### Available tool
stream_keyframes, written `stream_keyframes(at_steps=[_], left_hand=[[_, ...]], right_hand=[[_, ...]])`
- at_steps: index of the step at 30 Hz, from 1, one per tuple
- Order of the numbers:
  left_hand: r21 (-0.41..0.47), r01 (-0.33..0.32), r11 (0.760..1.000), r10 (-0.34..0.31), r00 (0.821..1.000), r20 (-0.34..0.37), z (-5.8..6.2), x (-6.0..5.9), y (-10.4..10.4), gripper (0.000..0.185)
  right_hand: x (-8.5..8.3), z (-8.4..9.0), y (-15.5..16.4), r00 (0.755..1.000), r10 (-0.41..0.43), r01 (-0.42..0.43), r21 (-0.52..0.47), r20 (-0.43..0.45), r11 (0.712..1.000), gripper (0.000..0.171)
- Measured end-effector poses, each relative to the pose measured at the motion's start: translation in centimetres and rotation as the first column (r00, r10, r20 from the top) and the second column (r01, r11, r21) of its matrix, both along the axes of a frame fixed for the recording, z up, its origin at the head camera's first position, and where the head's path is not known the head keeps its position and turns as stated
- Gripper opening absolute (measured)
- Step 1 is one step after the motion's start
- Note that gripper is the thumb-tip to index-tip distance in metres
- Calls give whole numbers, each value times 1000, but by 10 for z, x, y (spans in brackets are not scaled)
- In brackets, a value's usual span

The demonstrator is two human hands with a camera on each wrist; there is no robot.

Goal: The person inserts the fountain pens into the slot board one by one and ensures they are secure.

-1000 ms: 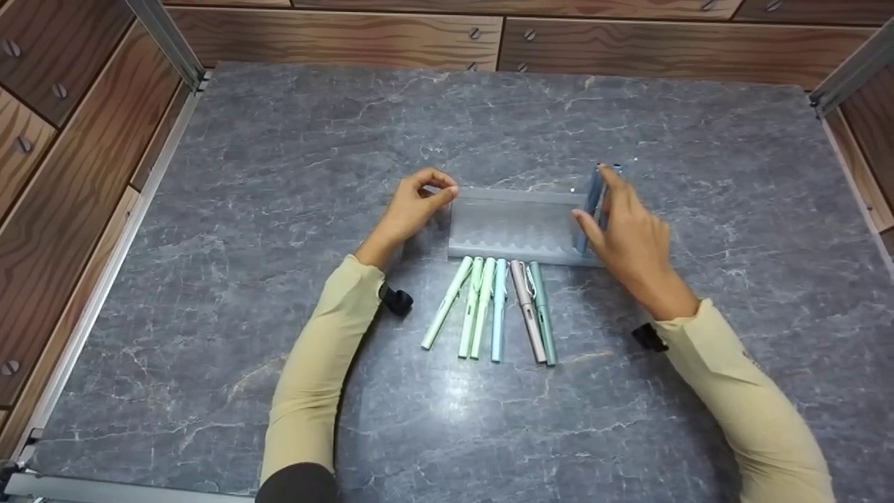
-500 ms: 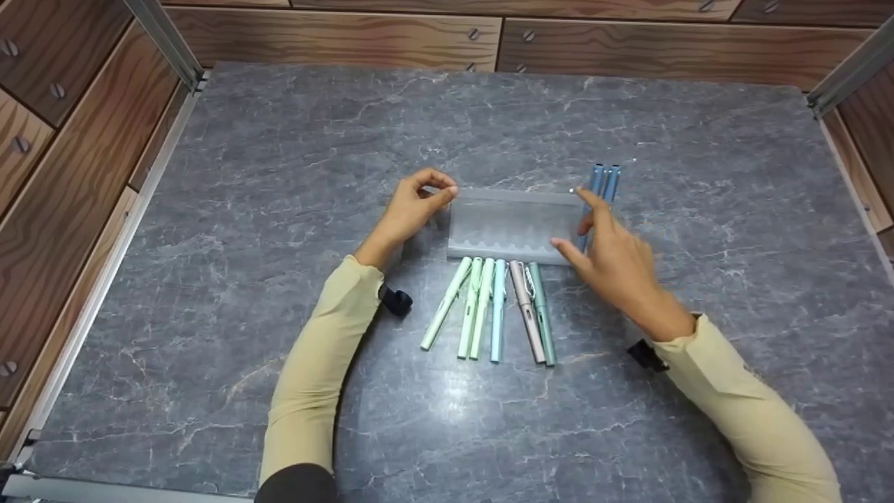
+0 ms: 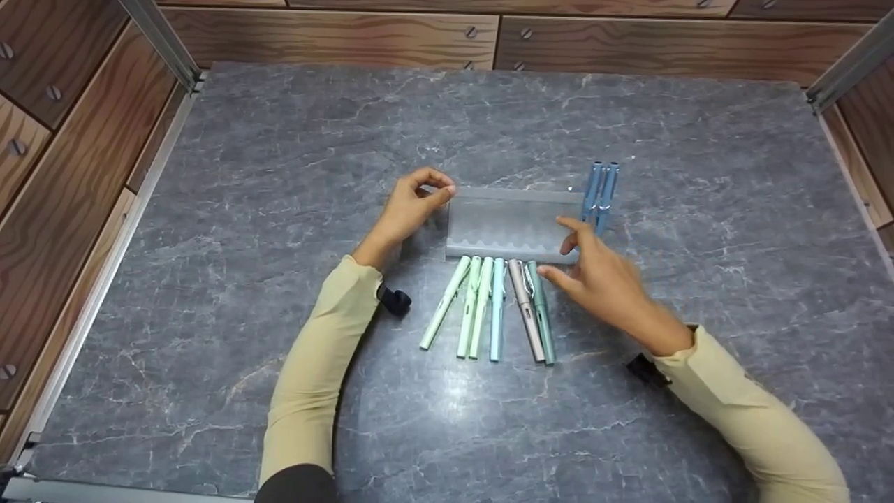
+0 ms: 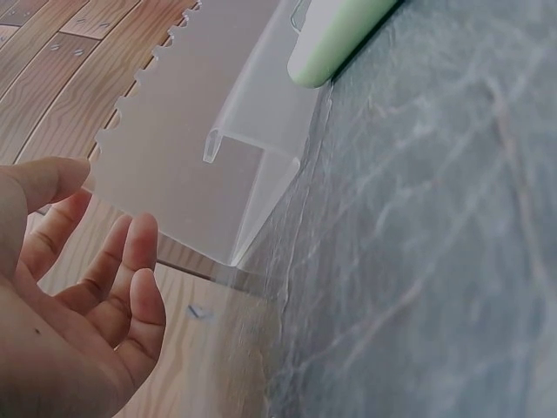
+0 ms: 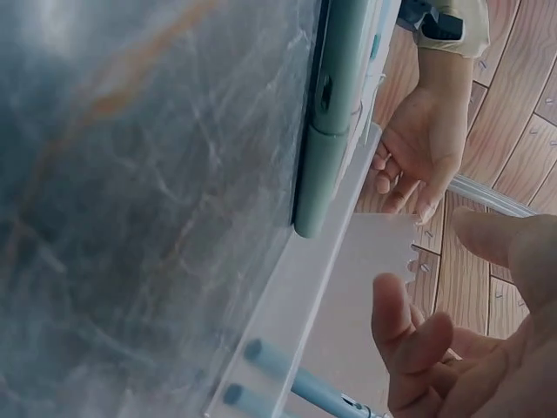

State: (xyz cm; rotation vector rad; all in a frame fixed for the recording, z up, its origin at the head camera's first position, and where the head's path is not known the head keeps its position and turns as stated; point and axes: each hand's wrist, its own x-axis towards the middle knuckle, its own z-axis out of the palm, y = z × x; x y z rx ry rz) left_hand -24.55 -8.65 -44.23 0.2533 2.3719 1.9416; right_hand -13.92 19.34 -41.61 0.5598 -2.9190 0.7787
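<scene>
1. Left hand (image 3: 412, 206): thumb and forefinger curl toward the top left corner of the rack (image 3: 513, 223). The left wrist view shows the fingers (image 4: 130, 287) loosely bent just beside the rack's edge, with no clear contact. Whether it pinches the corner cannot be told.

2. Right hand (image 3: 601, 279): empty, fingers spread and relaxed, between the rack's right end and the pens on the table. It holds nothing.

3. Rack: clear frosted plastic, notched edge, standing on the grey marble table (image 3: 279, 175), just beyond the row of loose pens.

4. Blue pens (image 3: 601, 188): two, side by side, leaning at the rack's right end, tips uppermost.

5. Loose pens: six lying near-parallel in front of the rack, namely three pale green (image 3: 466, 304), one light blue (image 3: 497, 307), one taupe (image 3: 525, 307) and one dark green (image 3: 541, 311). The dark green pen lies nearest the right hand.

6. Risk, judged: the rack is light and possibly unheld; a knock from the right hand could slide or tip it and drop the blue pens.

7. Risk, judged: the loose pens lie close together; a careless reach for one could roll its neighbours out of line.

8. Risk, judged: the pens are round and smooth, so a shallow pinch may slip.
</scene>
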Motion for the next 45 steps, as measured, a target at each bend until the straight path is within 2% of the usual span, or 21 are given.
stream_keyframes(at_steps=[6,15,22,32,37,45], left_hand=[[-1,7,1000,-7,1000,-14,-1,0,-1,15],[9,4,1000,-4,1000,-18,0,0,0,15],[3,1,1000,-1,1000,1,-2,-1,0,15],[5,9,1000,-9,1000,-11,-1,-1,-1,16],[15,20,1000,-20,1000,-8,-1,-2,-1,15],[11,20,1000,-20,1000,-12,-1,-1,-1,16]], right_hand=[[6,-1,-1,987,58,-60,9,148,998,73],[8,-4,-1,956,106,-121,38,272,992,65],[8,-10,-4,949,109,-136,72,297,988,65],[7,-16,-7,928,98,-148,114,360,982,72],[4,-16,-8,921,91,-144,115,378,983,69],[-1,-18,-8,928,110,-161,115,356,980,66]])
